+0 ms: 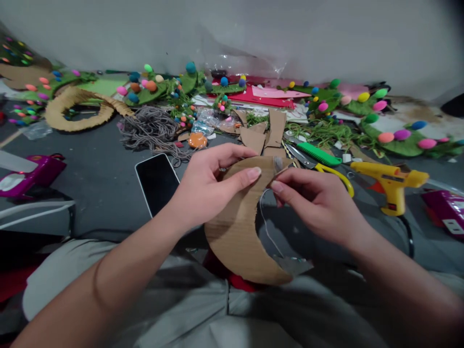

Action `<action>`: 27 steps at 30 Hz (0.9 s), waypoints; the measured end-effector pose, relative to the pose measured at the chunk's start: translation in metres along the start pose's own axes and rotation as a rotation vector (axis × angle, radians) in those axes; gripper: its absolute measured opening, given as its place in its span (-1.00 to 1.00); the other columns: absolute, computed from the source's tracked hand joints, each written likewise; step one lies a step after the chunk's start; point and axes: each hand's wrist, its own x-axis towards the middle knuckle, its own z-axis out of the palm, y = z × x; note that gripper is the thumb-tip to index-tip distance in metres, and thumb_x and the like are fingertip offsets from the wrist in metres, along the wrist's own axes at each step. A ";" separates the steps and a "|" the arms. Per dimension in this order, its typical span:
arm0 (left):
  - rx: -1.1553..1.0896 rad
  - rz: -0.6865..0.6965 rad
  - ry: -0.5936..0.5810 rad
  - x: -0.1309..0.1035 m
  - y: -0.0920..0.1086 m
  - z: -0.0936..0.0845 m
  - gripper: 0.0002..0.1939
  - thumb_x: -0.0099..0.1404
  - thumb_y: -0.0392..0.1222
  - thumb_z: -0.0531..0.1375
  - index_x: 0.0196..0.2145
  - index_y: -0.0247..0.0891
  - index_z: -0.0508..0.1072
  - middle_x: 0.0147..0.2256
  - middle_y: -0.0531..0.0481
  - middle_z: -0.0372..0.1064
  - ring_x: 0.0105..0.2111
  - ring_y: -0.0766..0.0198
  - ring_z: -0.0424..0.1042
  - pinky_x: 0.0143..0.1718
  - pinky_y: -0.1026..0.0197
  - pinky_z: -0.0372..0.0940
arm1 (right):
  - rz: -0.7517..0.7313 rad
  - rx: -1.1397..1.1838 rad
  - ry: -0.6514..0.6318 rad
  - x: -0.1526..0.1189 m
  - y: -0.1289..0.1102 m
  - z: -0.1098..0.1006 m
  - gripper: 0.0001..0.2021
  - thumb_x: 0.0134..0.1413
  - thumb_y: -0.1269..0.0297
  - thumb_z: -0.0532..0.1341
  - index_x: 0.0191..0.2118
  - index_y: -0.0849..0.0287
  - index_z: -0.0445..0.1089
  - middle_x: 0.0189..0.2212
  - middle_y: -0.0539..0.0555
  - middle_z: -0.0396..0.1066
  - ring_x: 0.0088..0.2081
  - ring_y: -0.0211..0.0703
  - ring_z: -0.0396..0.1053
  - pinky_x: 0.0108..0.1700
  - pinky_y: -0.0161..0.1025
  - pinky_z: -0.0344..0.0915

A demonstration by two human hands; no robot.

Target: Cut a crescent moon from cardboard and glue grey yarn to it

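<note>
A crescent-shaped piece of brown cardboard (pixel 235 232) stands over my lap at the table edge. My left hand (pixel 213 181) grips its upper left part, thumb on the near face and fingers behind. Near the crescent's upper tip, a band of grey yarn (pixel 278 164) is wrapped round the cardboard. My right hand (pixel 311 198) pinches at that tip, thumb against the fingertips; what exactly lies between them is partly hidden. A thin pale strand (pixel 266 224) hangs down from beneath those fingers through the crescent's hollow.
Behind my hands lie a phone (pixel 156 181), a pile of grey yarn (pixel 148 130), cardboard scraps (pixel 276 126), a green cutter (pixel 319 152) and yellow-handled scissors (pixel 335 176). A yellow glue gun (pixel 393 181) is at right. A paper-wrapped ring (pixel 58 116) and green felt pieces with pompoms line the back.
</note>
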 end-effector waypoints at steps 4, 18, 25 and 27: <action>-0.048 -0.037 -0.028 0.004 -0.003 -0.002 -0.62 0.23 0.01 0.41 -0.08 -0.26 0.58 -0.16 -0.11 0.62 -0.21 0.14 0.59 -0.24 0.19 0.48 | 0.017 0.153 -0.040 0.008 0.012 -0.005 -0.80 0.29 0.17 0.25 -0.33 0.11 0.50 -0.45 0.04 0.50 -0.40 -0.16 0.42 -0.32 -0.23 0.32; 0.170 -0.015 -0.443 0.001 -0.003 0.000 -0.74 0.30 -0.11 0.32 -0.09 -0.24 0.58 -0.21 -0.07 0.61 -0.30 0.20 0.55 -0.33 0.24 0.40 | -0.111 -0.187 -0.287 0.019 0.025 -0.034 -0.83 0.27 0.21 0.23 -0.22 0.08 0.59 -0.42 0.02 0.55 -0.44 -0.20 0.37 -0.35 -0.25 0.23; 0.385 0.024 -0.170 -0.002 0.001 0.005 -0.77 0.33 -0.13 0.27 -0.09 -0.22 0.58 -0.18 -0.06 0.60 -0.22 0.11 0.56 -0.21 0.15 0.42 | -0.145 -0.550 -0.071 -0.003 -0.011 -0.026 -0.80 0.29 0.23 0.18 -0.28 0.13 0.55 -0.49 0.07 0.51 -0.51 -0.17 0.34 -0.44 -0.21 0.11; 0.392 0.054 -0.076 -0.003 0.003 0.006 -0.76 0.33 -0.11 0.29 -0.08 -0.22 0.59 -0.17 -0.07 0.61 -0.19 0.09 0.56 -0.15 0.12 0.42 | -0.171 -0.567 -0.046 -0.007 -0.016 -0.019 -0.79 0.31 0.24 0.15 -0.23 0.13 0.54 -0.43 0.10 0.54 -0.47 -0.13 0.40 -0.42 -0.20 0.14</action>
